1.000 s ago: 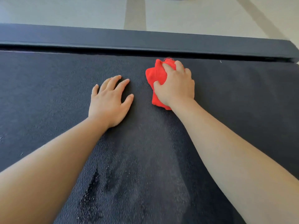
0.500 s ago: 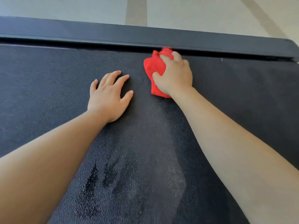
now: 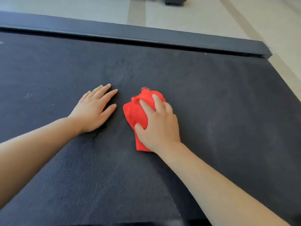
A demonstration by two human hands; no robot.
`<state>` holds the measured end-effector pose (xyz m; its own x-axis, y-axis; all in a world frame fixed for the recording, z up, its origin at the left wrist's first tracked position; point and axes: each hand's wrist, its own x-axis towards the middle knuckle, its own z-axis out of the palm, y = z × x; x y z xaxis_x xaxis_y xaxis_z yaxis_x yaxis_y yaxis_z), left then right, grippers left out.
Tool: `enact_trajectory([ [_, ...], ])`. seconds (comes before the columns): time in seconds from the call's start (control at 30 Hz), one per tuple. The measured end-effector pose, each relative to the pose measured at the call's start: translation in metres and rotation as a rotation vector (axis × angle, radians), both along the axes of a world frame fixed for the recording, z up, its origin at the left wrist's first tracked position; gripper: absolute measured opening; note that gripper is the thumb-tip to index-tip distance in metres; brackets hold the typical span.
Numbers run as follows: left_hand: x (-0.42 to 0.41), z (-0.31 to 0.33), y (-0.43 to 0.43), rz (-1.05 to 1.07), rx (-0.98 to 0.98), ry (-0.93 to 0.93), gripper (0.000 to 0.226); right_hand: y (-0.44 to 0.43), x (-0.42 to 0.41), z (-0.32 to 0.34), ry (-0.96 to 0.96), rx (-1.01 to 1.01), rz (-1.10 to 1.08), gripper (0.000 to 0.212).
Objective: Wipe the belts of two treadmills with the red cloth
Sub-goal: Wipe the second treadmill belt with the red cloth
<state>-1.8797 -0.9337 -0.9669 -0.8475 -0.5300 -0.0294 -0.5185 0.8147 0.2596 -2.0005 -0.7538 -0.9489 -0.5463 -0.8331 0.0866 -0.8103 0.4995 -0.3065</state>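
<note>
A dark, textured treadmill belt (image 3: 219, 103) fills most of the head view. On it, right of centre, lies the bunched red cloth (image 3: 136, 113), pressed down under my right hand (image 3: 160, 126), whose fingers curl over the cloth's top. My left hand (image 3: 94, 110) rests flat on the belt just left of the cloth, palm down, fingers spread, holding nothing. The two hands are a short gap apart. Part of the cloth is hidden under my right palm.
A dark side rail (image 3: 146, 35) runs along the belt's far edge and ends at the right (image 3: 263, 49). Beyond it is pale floor with a grey stripe (image 3: 136, 12). A dark machine base (image 3: 175, 0) shows at the top edge.
My right hand has pulled the red cloth back from the far rail toward me, across the belt. The left hand stays flat on the belt. The view has shifted, showing more belt beyond the hands.
</note>
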Motion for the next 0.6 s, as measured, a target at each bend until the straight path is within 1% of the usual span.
enact_trajectory([
  [0.1, 0.049, 0.004, 0.024, -0.003, 0.019, -0.022, 0.061, 0.032, 0.033, -0.005, 0.023, -0.001, 0.060, 0.070],
  [0.2, 0.085, 0.004, 0.049, 0.014, 0.003, -0.015, 0.067, 0.033, 0.036, -0.007, 0.028, -0.013, 0.033, 0.068],
  [0.3, 0.089, 0.006, 0.059, 0.079, -0.016, 0.010, 0.067, 0.004, 0.027, -0.003, 0.021, -0.013, -0.003, 0.064],
  [0.43, 0.084, 0.008, 0.058, 0.090, -0.044, 0.008, 0.062, -0.026, 0.022, 0.001, 0.009, 0.002, -0.027, 0.061],
  [0.5, 0.086, 0.005, 0.058, 0.088, -0.049, 0.018, 0.060, -0.021, 0.024, 0.001, 0.019, 0.007, -0.017, 0.061],
  [0.6, 0.088, 0.004, 0.059, 0.078, -0.041, 0.045, 0.059, 0.005, 0.041, 0.001, 0.028, 0.014, 0.057, 0.064],
])
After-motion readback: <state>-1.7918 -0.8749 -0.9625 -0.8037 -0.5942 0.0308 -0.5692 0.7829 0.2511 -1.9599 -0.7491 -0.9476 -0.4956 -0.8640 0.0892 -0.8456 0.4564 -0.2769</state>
